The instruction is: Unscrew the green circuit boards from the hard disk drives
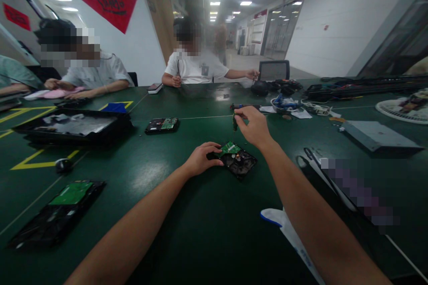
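A black hard drive (239,162) with a green circuit board (230,148) lies on the dark green table (187,213) in front of me. My left hand (202,159) rests curled on the drive's left edge and holds it down. My right hand (254,125) is raised above the drive and pinches the handle of a small screwdriver (234,124), whose thin shaft points down at the circuit board.
Another hard drive (56,213) lies at the near left, a third (162,125) further back. A black tray (72,125) stands at the left. A grey box (379,136), cables and tools (284,102) sit at the right. Two people sit across the table.
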### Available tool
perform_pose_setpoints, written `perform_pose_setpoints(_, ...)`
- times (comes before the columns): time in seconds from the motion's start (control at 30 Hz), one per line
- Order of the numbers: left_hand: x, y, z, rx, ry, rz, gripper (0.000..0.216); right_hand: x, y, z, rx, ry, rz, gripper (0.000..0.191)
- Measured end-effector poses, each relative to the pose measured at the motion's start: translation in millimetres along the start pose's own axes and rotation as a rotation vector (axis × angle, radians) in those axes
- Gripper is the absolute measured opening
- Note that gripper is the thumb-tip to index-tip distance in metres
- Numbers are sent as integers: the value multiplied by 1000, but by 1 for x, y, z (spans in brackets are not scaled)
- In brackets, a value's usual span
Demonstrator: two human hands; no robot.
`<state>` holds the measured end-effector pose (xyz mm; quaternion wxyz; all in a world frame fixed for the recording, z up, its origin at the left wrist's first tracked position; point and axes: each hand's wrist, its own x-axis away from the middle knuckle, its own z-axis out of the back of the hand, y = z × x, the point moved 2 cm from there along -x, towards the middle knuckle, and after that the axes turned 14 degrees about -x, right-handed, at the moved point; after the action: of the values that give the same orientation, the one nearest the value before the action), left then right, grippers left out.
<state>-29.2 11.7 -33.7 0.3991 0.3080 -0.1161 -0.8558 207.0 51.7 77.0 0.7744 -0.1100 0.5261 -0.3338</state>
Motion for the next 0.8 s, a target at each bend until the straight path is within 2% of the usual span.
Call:
perform_pose_setpoints(0.2, 0, -1, 0, -5, -8, 3, 43, 0, 1, 2, -6, 28, -21, 11)
perform_pose_setpoints(0.43, -1, -1, 0, -8, -8, -3, 42, 0, 0, 0, -5, -1, -2, 13)
perform_pose_setpoints(0.63, 0, 0, 1, -9, -2, -10, 43, 0, 5, 1, -17, 34, -51, 11)
perform_pose_setpoints(0.8, 0, -1, -1, -13, 4, -18, 44, 0, 3, -1, 7, 3, 4, 13)
